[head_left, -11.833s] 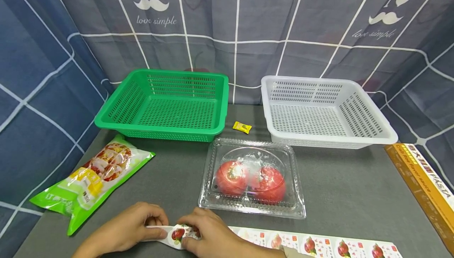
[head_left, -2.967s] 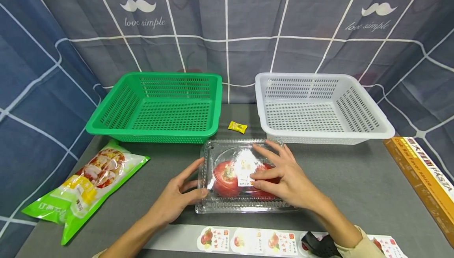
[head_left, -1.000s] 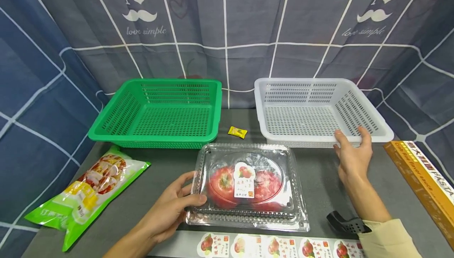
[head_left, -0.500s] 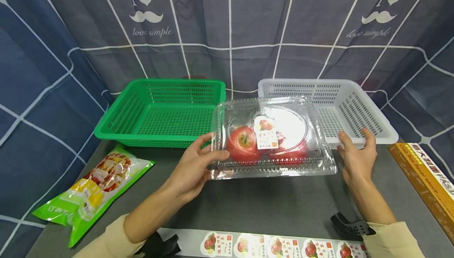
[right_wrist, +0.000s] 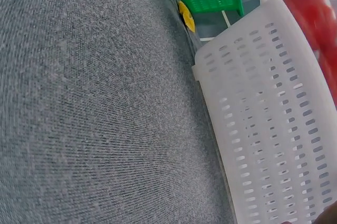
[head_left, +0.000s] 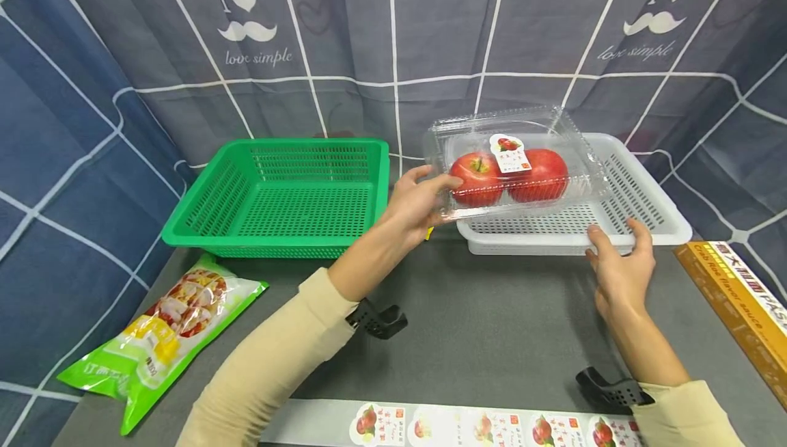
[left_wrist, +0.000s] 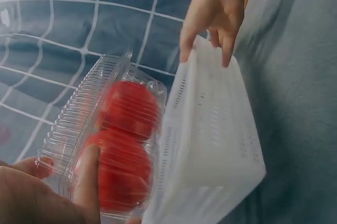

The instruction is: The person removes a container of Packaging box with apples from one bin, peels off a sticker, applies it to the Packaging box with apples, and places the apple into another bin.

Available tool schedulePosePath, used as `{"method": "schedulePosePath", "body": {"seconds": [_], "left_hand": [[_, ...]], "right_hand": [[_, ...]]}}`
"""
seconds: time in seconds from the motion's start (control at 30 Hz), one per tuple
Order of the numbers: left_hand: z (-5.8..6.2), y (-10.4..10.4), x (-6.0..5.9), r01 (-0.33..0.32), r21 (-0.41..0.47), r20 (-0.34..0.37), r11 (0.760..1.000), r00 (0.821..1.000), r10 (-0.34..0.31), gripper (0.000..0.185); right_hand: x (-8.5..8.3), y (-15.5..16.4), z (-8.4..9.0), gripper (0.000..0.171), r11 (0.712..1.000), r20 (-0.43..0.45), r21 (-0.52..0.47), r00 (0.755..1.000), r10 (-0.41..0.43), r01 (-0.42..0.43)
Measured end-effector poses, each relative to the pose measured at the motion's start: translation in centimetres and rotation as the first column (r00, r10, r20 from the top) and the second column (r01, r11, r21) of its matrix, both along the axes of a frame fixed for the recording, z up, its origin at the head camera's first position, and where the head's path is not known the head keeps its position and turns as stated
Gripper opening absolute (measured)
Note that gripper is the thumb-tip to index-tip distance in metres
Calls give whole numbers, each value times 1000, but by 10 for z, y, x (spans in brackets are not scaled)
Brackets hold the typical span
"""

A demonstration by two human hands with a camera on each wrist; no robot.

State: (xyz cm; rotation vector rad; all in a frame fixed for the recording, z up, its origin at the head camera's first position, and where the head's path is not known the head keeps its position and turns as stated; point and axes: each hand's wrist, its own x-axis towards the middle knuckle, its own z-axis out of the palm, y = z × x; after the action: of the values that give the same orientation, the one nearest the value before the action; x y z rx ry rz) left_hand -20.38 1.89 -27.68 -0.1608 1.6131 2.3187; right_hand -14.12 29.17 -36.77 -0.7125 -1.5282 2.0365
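So the left hand [head_left: 418,204] has the clear clamshell box [head_left: 513,163] by its left edge, thumb on top and fingers curled underneath, clamped on it. There are two red apples [head_left: 507,175] inside with a sticker label [head_left: 509,153] on the lid. The box is up in the air, hovering over the white basket [head_left: 667,225], roughly at 1 o'clock from the middle of the counter [head_left: 492,324], and it isn't touching the basket floor as far as I can tell. Gripping one edge like that keeps the box level, so the apples sit side by side and don't roll.

The right hand [head_left: 617,269] rests on the basket's front rim at about 3 o'clock, with its fingers spread loosely over the edge and nothing really squeezed. Looks to me like it's there to keep the light basket from sliding.

The green basket [head_left: 279,194] sits at 11 o'clock, a green snack bag [head_left: 162,327] lies at 8, an orange pasta box [head_left: 738,303] is at 4, and a strip of apple stickers [head_left: 479,426] runs along the near edge at 6.
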Motion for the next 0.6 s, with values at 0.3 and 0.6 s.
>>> {"method": "schedulePosePath", "body": {"seconds": [0.3, 0.6], "left_hand": [[-10, 86, -10, -88, 40, 75, 995, 994, 85, 71], [-26, 109, -21, -92, -83, 115, 992, 988, 101, 65]], "right_hand": [[2, 7, 2, 69, 999, 47, 35, 999, -2, 0], [0, 3, 0, 68, 998, -4, -30, 999, 46, -46]]}}
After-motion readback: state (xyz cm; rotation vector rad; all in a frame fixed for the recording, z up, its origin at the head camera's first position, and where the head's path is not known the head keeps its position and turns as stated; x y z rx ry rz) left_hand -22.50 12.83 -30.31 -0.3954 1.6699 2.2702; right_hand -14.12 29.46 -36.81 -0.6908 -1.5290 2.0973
